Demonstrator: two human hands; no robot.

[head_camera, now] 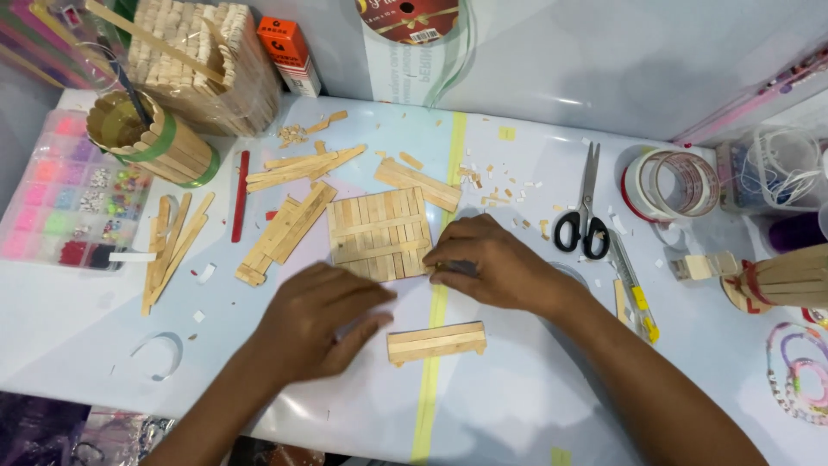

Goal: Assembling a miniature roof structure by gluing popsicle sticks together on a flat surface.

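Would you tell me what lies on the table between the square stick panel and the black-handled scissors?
In the head view, the right hand rests between the stick panel and the scissors, its fingertips at the panel's right edge; small wood scraps lie scattered just above.

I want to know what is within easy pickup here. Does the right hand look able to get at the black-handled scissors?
Probably yes: the scissors lie flat just beyond the right hand, with only small wood scraps on the table between them.

white table (517, 406) w/ stick panel (379, 233), scissors (585, 207)
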